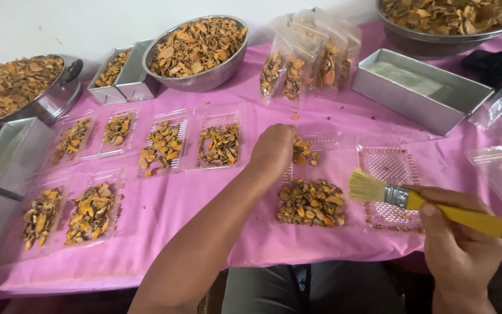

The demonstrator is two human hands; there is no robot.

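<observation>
Right hand (460,244) grips a yellow paintbrush (431,206) over an empty clear tray (390,166) | left hand (271,152) is closed on dried orange chips (303,152) | pink tablecloth (204,197) holds filled trays (161,145), metal bowl (198,49) | white wall (59,23) behind

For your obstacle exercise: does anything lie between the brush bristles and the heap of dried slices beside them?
Nothing visible does. The brush in the right hand points its bristles at the heap, with only bare clear tray between.
</observation>
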